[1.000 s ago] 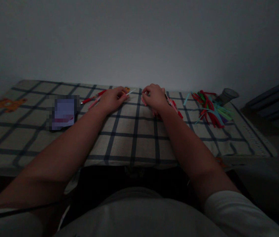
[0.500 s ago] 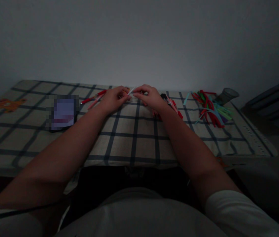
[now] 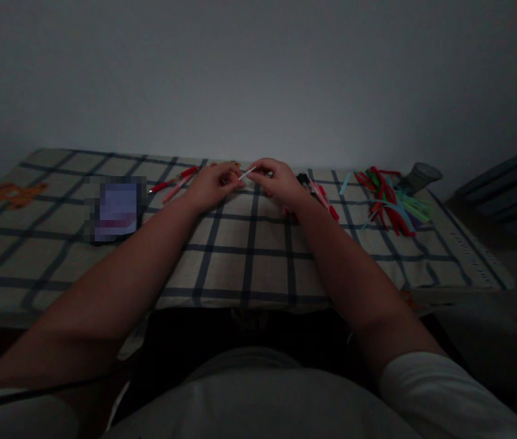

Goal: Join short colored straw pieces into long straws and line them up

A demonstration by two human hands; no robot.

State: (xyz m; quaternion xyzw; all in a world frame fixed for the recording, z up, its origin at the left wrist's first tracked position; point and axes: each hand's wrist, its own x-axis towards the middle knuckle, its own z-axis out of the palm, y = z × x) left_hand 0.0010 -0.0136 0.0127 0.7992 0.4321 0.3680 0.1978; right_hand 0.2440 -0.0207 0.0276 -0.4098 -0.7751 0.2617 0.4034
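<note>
A thin white strip (image 3: 247,173), narrow like a paper strip or stick, is held between my two hands above the far part of the table. My left hand (image 3: 215,185) pinches its lower left end between thumb and fingertips. At its upper right end, the fingers of my right hand (image 3: 277,180) are closed on it. Red and pink pens (image 3: 174,183) lie just left of my left hand. Beside my right wrist are red, pink and black items (image 3: 320,194), partly covered by the hand and forearm.
A phone or tablet (image 3: 119,210), blurred out, rests left on the checked tablecloth (image 3: 222,256). To the right lie many coloured strips (image 3: 391,204) by a tipped clear cup (image 3: 423,175). One pale blue strip (image 3: 345,183) lies apart. A wall (image 3: 258,79) stands behind the table.
The white strip has tilted flatter and shifted slightly right and down. Both hands stay nearly in place, with small finger movements around it.
</note>
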